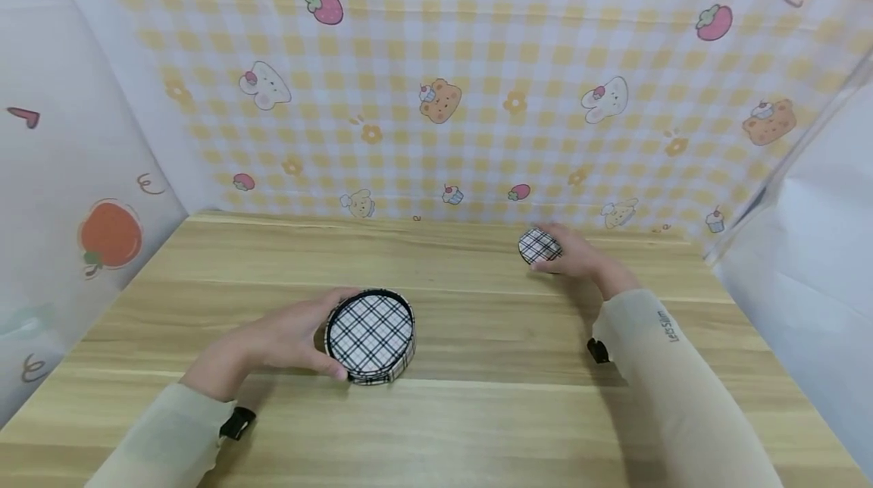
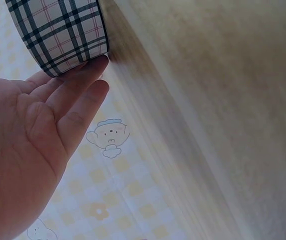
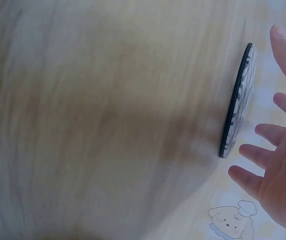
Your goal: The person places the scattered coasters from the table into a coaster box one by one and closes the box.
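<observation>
A round box in black-and-white plaid, with a dark rim around its top, is near the middle of the table. My left hand holds it from the left, thumb at the near side and fingers around the far side. In the left wrist view its plaid side wall shows faint red lines, with fingertips against it. Further back on the right, a smaller flat plaid disc like a lid lies on the wood. My right hand reaches over its right side. In the right wrist view the fingers are spread beside the disc's dark-edged side.
The wooden table runs back to a yellow checked cloth with cartoon prints. A white printed sheet stands along the left, and a plain white sheet along the right. Each wrist has a black clip.
</observation>
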Demonstrator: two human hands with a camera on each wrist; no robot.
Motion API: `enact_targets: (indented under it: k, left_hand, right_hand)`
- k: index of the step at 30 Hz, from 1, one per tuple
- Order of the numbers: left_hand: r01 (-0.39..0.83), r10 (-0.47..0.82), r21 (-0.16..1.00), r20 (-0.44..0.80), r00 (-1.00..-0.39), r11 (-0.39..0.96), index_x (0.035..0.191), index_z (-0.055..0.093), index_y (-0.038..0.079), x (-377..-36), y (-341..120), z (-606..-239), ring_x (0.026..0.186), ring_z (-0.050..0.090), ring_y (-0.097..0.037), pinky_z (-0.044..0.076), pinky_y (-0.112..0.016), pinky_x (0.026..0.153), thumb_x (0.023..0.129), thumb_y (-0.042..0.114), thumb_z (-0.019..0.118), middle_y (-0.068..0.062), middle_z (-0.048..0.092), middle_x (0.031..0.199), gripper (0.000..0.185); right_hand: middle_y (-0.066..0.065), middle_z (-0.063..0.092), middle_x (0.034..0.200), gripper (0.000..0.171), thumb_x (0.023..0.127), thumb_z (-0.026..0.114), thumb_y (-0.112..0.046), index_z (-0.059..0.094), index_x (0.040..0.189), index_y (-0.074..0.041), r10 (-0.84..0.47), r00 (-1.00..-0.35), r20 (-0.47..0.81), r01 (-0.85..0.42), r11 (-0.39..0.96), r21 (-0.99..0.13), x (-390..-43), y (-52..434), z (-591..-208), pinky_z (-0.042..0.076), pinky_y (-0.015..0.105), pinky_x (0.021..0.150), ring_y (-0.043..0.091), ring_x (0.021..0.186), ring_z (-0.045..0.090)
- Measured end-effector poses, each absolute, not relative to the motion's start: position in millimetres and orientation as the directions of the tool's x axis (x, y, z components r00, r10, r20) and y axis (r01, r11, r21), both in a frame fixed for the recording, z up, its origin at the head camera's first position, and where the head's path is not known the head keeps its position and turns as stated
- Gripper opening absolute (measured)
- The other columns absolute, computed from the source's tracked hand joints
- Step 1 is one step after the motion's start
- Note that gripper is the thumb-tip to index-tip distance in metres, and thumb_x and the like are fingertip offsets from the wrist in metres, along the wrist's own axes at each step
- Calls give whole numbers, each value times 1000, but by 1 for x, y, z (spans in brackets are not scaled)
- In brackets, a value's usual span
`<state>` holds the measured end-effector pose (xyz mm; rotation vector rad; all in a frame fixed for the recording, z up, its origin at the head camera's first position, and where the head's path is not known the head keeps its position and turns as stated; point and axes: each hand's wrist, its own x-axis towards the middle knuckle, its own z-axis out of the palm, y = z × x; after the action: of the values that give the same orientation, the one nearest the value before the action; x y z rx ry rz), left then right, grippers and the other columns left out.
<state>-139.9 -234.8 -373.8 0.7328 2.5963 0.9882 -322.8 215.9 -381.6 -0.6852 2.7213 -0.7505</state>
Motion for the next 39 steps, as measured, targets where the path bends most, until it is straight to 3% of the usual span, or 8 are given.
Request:
enact_targets:
  k: [12, 19, 28, 39]
  left_hand:
    - [353, 542, 674, -84, -836, 649, 150, 28, 0, -141, -233, -373, 133, 48, -42, 39, -64, 109, 68, 47, 88, -21, 48, 146, 112]
    - [366, 551, 680, -67, -832, 636, 150, 28, 0, -143, -234, -375, 132, 48, -42, 39, -64, 109, 67, 47, 88, -22, 49, 146, 113]
    - [378, 556, 674, -58, -829, 634, 150, 29, 0, -144, -234, -377, 131, 49, -42, 39, -64, 109, 68, 47, 88, -21, 50, 145, 112]
    - [362, 552, 678, -78, -830, 640, 151, 27, -1, -142, -234, -374, 133, 48, -43, 38, -65, 109, 68, 48, 87, -22, 48, 147, 114]
  right_hand:
    - [35, 8, 161, 80, 97, 61, -33, 20, 157, 0, -489, -864, -122, -347, 752, -560, -328, 214, -391, 9, 71, 118, 54, 148, 4]
    - [33, 4, 161, 88, 92, 66, -41, 18, 158, -7, -453, -873, -180, -304, 794, -526, -326, 210, -393, 17, 79, 110, 60, 144, 5]
    - [36, 11, 159, 82, 92, 67, -35, 27, 155, -2, -457, -872, -173, -348, 830, -436, -327, 212, -392, 22, 77, 109, 65, 138, 11]
    - [32, 28, 155, 80, 84, 75, -41, 43, 149, -6, -452, -880, -145, -365, 839, -404, -327, 209, -392, 35, 70, 104, 57, 131, 29]
